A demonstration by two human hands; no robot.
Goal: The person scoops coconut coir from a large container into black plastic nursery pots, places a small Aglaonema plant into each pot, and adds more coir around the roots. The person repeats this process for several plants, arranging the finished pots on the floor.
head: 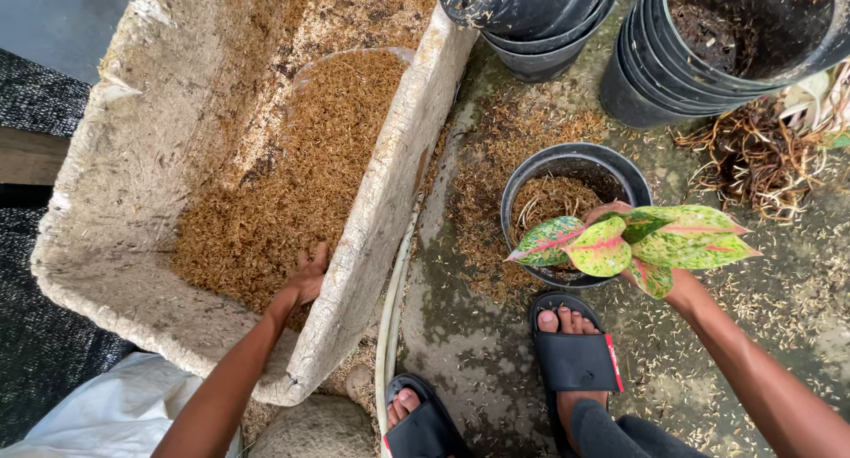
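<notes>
— Where are the hands?
— Left hand [307,276] lies spread in the husks [292,174] in the trough [142,148]. Right hand [682,285], mostly hidden, holds the plant [633,241] over the black pot [531,179].
— Risk?
— A tilted plant could snap a leaf on the rim.
— Labels?
— None visible.

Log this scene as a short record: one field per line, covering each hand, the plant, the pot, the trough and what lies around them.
left hand: palm down in the brown husks
right hand: holds plant over pot, mostly hidden by leaves
plant: green leaves with pink veins and edges
pot: black, round, partly filled with husks
trough: pale, rough-walled, tilted
stacked pots: black, behind
loose roots: on ground, right
</notes>
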